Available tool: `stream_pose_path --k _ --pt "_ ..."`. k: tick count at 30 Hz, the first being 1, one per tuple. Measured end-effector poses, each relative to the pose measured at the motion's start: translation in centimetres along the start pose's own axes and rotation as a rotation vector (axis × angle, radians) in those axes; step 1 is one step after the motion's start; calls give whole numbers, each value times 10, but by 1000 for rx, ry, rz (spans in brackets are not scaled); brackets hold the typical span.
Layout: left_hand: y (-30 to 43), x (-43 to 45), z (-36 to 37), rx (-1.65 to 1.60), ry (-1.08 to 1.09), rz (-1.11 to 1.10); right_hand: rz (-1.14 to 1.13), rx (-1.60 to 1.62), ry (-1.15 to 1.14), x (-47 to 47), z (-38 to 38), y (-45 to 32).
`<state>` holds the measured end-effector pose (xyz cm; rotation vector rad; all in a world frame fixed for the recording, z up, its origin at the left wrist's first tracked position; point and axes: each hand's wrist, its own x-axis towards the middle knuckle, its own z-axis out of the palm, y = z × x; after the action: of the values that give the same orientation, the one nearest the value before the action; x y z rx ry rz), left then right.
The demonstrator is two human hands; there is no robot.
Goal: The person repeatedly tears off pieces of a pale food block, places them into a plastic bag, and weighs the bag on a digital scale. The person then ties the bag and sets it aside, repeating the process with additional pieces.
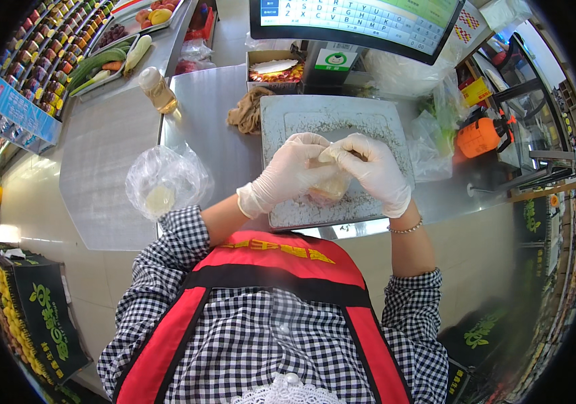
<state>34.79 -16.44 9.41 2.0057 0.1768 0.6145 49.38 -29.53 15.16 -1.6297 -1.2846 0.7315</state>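
Observation:
My left hand (295, 169) and my right hand (366, 164) wear white disposable gloves and meet over the worn metal weighing plate (300, 214) of a scale. Between them hangs a small clear plastic bag (329, 188) with something pale yellowish inside; what it is I cannot tell. Fingers of both hands pinch the bag's upper part, and the fingertips hide its opening. Left of the plate, on the steel counter, sits another clear plastic bag (169, 174), crumpled, with a round pale thing (160, 198) in it.
A bottle of yellowish liquid (158, 91) and a brown cloth (249, 111) stand near the plate's far left. Behind it rise a touch screen (358, 25) and a cardboard box (273, 68). To the right are plastic bags (429, 146) and an orange spray bottle (479, 136). Vegetable trays (108, 65) lie far left.

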Motion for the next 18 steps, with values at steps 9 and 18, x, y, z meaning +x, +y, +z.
stream_pose_path --k 9,18 --pt "-9 -18 37 -17 307 -94 50 148 32 2 7 6" --pt "-16 -16 34 -44 206 -80 5 133 -61 4 7 -1"
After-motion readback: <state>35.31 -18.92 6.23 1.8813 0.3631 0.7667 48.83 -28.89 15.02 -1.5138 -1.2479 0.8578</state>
